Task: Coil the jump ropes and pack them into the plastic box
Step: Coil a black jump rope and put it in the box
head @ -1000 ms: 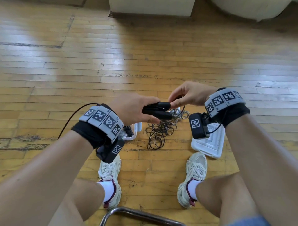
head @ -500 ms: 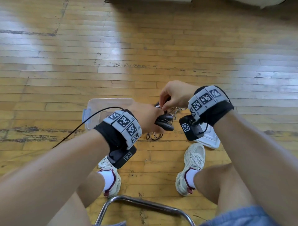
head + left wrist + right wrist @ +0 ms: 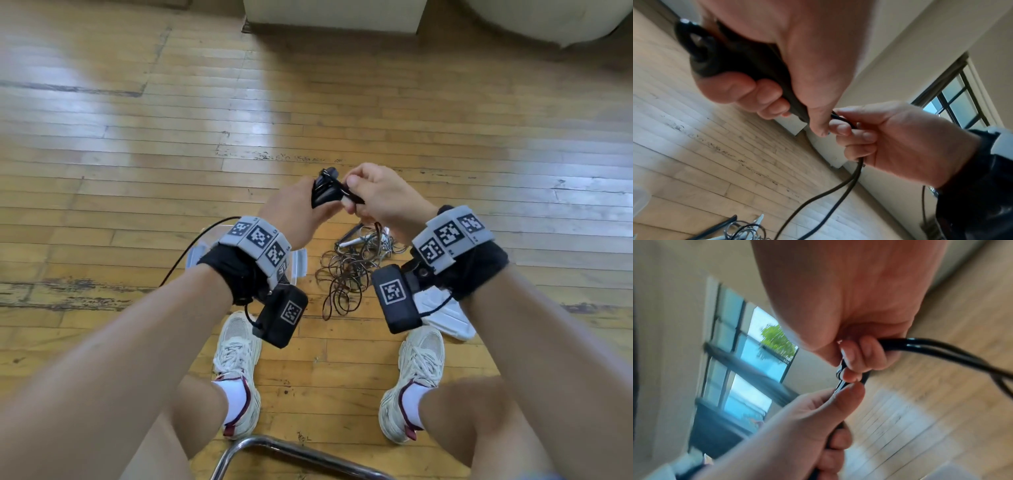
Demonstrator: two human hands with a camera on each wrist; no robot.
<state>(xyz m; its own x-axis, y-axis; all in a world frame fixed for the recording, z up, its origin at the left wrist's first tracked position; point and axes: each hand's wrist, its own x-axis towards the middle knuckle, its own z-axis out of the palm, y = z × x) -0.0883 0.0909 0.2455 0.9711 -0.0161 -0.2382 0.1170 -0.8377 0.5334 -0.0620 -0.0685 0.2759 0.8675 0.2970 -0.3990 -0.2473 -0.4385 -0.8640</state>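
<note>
Head view shows the wooden floor (image 3: 137,171) around my feet, where I sit over the work. The clear plastic box (image 3: 301,265) lies on it mostly hidden under my left wrist, open I judge, with its white lid (image 3: 445,318) set aside at my right so packing stays unobstructed. Between them sits a loose tangle of rope (image 3: 346,274), not yet coiled. Above it, my left hand (image 3: 294,212) is clenched around the two black handles (image 3: 323,192) held together, likely so the rope can be wound from one fixed end. My right hand (image 3: 383,195) pinches the doubled black cord (image 3: 856,172) just beside the handles, its fingers (image 3: 840,129) curled on it, and both strands trail down toward the tangle.
</note>
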